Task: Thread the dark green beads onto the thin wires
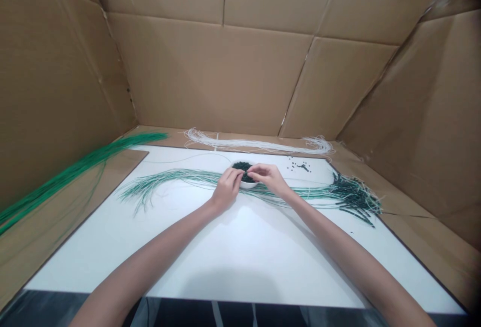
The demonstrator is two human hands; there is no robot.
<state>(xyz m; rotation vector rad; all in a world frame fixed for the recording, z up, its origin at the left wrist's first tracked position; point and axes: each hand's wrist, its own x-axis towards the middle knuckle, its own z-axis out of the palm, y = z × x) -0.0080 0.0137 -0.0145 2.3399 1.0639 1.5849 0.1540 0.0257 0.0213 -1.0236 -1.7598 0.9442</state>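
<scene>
A small white bowl (248, 184) of dark green beads (242, 166) stands on the white board (240, 257). My left hand (226, 190) and my right hand (268, 176) meet just over the bowl, fingertips pinched together. Whatever they pinch is too small to make out. A long bundle of pale green wires (161, 181) lies across the board under both hands. Its right end (353, 194) carries dark green beads.
A bundle of white wires (259, 143) lies along the back. Bright green wires (75, 169) stretch over the brown cardboard at left. A few loose beads (300, 167) are scattered right of the bowl. Cardboard walls (210, 76) enclose the space.
</scene>
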